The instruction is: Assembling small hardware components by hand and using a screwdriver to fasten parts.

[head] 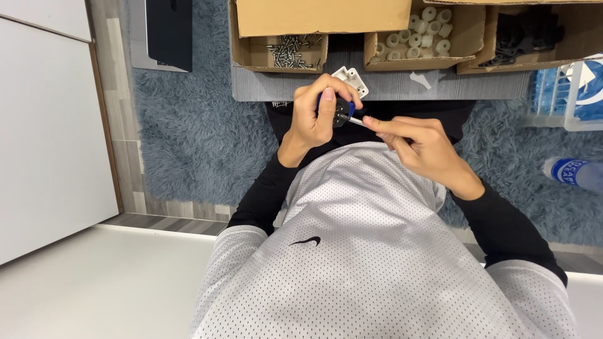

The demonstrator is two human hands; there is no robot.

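I am seeing the grey surface [389, 91] lying at the far side, carrying three brown cardboard boxes: silver screws [292, 51], white plastic rollers [419, 34] and black parts [521, 31]. My left hand [317, 116] is gripping a blue-handled screwdriver [342, 112] just near the surface edge. My right hand [427, 150] is pinching its metal tip.

Left hand [320, 113] around a blue-handled screwdriver [344, 113], right hand [424, 147] pinching its tip, above grey table [389, 91].
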